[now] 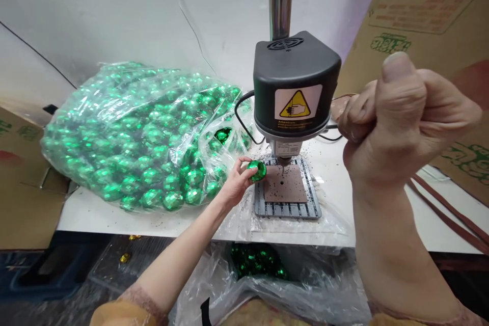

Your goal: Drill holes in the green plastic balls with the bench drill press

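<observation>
My left hand (237, 183) pinches a shiny green faceted ball (256, 170) between thumb and fingers. It holds the ball just left of a small drill press (297, 76), above the left side of its slotted base plate (315, 208). A square brown board (290, 191) with a dark hole lies on that plate, under the drill tip. My right hand (397, 117) is raised close to the camera, right of the black drill head, its fingers curled into a fist. Whatever it grips, if anything, is hidden.
A big clear plastic bag (145, 137) full of green balls fills the table's left side. Below the table edge, an open plastic bag (305, 285) holds more green balls. Cardboard boxes (428, 25) stand at both sides. Dark shavings and a brown strap (446, 209) lie on the white table.
</observation>
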The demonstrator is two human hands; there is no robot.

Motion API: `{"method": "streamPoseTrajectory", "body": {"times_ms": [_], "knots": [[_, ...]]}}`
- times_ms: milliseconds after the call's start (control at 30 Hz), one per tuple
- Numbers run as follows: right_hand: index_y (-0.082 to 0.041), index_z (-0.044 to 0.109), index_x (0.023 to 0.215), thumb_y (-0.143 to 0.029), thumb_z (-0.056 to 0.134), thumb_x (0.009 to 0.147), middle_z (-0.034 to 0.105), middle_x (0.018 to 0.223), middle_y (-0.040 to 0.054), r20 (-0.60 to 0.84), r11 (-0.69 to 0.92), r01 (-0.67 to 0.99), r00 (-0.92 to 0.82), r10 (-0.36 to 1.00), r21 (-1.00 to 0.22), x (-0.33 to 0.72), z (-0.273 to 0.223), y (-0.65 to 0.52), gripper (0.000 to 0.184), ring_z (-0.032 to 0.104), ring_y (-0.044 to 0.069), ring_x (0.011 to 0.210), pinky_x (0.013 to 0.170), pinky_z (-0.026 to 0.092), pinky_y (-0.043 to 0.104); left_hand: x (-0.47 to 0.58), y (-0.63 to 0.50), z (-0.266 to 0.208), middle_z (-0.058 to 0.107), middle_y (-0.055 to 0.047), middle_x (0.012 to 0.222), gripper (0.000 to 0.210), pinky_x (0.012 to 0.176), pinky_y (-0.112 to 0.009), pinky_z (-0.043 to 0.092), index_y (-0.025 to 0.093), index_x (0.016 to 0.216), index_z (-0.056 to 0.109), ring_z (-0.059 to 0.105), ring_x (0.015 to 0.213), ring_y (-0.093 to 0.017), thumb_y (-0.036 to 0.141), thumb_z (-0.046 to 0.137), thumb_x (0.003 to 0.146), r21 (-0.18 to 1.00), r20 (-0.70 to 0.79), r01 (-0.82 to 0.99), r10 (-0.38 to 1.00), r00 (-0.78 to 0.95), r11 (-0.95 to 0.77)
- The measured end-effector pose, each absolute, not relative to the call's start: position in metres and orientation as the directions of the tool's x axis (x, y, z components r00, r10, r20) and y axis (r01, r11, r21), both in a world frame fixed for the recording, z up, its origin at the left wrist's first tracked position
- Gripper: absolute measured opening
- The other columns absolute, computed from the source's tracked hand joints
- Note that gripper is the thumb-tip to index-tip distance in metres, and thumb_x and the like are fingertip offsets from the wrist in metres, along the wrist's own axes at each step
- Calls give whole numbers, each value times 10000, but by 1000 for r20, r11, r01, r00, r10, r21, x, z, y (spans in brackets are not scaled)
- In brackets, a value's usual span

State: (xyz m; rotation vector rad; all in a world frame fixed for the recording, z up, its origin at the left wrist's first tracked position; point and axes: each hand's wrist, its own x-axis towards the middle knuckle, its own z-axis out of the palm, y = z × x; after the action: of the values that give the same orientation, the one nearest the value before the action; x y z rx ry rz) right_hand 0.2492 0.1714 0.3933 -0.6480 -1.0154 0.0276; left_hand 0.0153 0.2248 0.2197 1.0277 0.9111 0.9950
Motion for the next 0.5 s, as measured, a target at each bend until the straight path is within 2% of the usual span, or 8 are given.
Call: {"method": "streamPoseTrajectory", "body": {"times_ms": [100, 167, 333, 500], "knots": [[-238, 538, 619, -497, 772, 1096, 380, 563, -55, 776, 809, 268, 543, 321, -522, 249, 392, 171, 590, 403, 107, 489, 535, 353, 372, 27, 224, 212, 827, 11, 1061, 675, 946, -349, 632, 291, 1328, 748, 793, 975, -199, 617, 1051, 820, 972, -105, -188, 975, 196, 142], [-242, 550, 634, -504, 748, 1110, 372, 573, -51, 787, 813, 278, 530, 315, -512, 250, 390, 171, 578, 421, 113, 496, 537, 347, 373, 35, 225, 208, 838, -12, 1082, 705, 950, -333, 601, 264, 1330, 787, 777, 1004, -202, 602, 1075, 783, 976, -69, -192, 982, 176, 103], [-224, 525, 642, -477, 717, 1133, 401, 578, -49, 811, 827, 291, 507, 292, -480, 250, 389, 171, 584, 418, 88, 500, 534, 349, 346, 50, 231, 195, 835, -28, 1087, 660, 975, -343, 608, 242, 1129, 769, 768, 1017, -205, 534, 1148, 674, 974, -25, -215, 979, 204, 69], [-229, 510, 650, -482, 715, 1130, 391, 593, -50, 808, 823, 296, 511, 293, -485, 248, 389, 170, 580, 410, 88, 516, 550, 359, 341, 55, 236, 182, 854, -61, 1199, 759, 1030, -392, 657, 226, 1241, 786, 809, 1051, -223, 537, 1174, 667, 982, 46, -191, 961, 272, 7]]}}
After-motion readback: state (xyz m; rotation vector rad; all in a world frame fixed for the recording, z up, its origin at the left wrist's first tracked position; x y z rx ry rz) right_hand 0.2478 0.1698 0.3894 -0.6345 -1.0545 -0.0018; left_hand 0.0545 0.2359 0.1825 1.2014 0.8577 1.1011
